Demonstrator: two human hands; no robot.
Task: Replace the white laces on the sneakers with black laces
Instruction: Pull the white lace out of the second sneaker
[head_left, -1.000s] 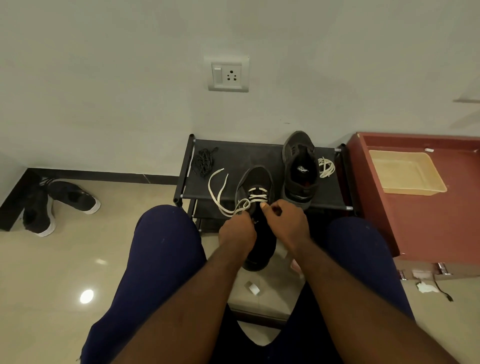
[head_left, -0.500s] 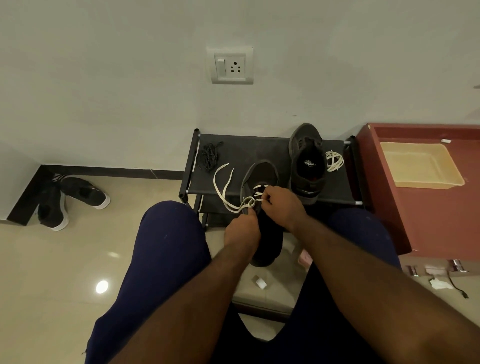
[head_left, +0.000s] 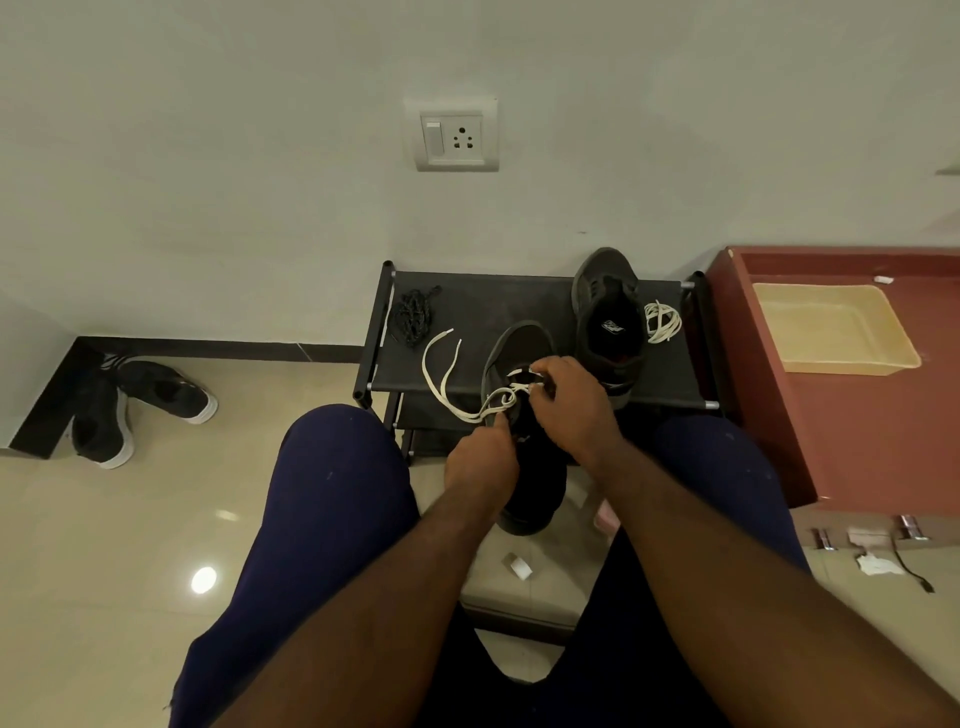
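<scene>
A dark sneaker (head_left: 522, 343) lies between my knees, its toe resting on the black shoe rack (head_left: 470, 374). My left hand (head_left: 480, 465) grips the sneaker's near side, thumb up by the eyelets. My right hand (head_left: 571, 402) pinches the white lace (head_left: 441, 376) at the upper eyelets; the lace's loose ends trail left over the rack. A second dark sneaker (head_left: 610, 317) without laces stands on the rack's right side, with a pulled-out white lace (head_left: 662, 322) bundled beside it. A bundle of black laces (head_left: 413, 317) lies at the rack's far left corner.
A red-brown cabinet (head_left: 857, 426) with a beige tray (head_left: 831, 327) stands at the right. Another pair of black shoes (head_left: 130, 405) lies on the tiled floor at the left by the wall. A small stool (head_left: 530, 587) sits between my legs.
My right hand has moved up the sneaker toward the toe-side eyelets, working the white lace. More loose lace now lies bunched by my left thumb.
</scene>
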